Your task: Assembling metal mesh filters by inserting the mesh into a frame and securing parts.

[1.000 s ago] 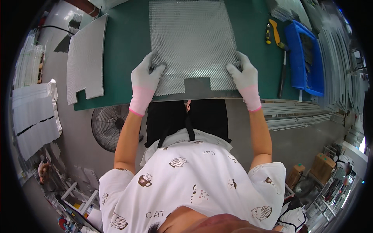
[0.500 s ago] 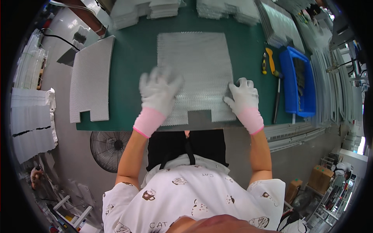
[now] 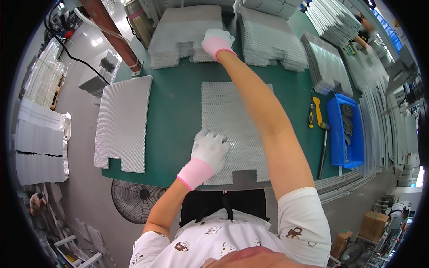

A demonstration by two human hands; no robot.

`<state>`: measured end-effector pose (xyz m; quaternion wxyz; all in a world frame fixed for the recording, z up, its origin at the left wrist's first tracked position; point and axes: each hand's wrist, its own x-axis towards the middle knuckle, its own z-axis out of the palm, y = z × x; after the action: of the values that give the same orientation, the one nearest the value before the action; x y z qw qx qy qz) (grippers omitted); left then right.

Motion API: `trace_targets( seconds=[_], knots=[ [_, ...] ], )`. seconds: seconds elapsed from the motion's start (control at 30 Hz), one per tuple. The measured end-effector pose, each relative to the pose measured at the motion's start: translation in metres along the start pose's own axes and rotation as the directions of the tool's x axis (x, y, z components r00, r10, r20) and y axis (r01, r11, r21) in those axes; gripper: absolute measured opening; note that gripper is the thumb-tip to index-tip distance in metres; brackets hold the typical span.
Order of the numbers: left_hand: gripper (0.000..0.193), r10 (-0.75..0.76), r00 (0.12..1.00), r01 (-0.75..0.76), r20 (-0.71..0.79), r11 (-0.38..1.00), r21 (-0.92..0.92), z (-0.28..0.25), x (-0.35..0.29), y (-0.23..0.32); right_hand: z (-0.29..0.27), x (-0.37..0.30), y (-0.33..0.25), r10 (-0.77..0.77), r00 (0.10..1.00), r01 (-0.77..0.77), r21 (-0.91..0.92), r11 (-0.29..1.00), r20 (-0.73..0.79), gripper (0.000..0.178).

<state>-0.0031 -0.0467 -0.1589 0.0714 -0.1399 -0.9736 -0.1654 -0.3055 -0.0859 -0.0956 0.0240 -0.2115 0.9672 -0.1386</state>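
Left hand [image 3: 210,149] on mesh sheet [image 3: 241,140], fingers loosely spread, gripping nothing visible. Sheet lies flat on tabletop [image 3: 174,102], under and right of those fingers. Right hand [image 3: 218,40] at edge of sheet stack [image 3: 183,29], well beyond; cannot tell whether its fingers grip. Light left pressure and single-sheet edge holds should spare the mesh.

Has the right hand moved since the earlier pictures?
Yes: the right hand moved forward and leftward across the green tabletop, toward a rear mesh panel stack.
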Motion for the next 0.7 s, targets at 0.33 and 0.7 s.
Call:
trace_targets(
  seconds=[0.33,0.7],
  knots=[
    [0.012,-0.031,0.998,0.028,0.058,0.999,0.038,-0.005,-0.001,-0.009,-0.026,0.087,0.008,-0.034,0.955,0.164,0.426,0.890,-0.296,0.037],
    [0.007,-0.028,0.998,0.024,0.061,0.998,0.060,-0.004,0.011,0.002,0.000,0.036,-0.010,0.154,0.988,-0.156,-0.072,0.985,-0.034,0.060]
  ],
)
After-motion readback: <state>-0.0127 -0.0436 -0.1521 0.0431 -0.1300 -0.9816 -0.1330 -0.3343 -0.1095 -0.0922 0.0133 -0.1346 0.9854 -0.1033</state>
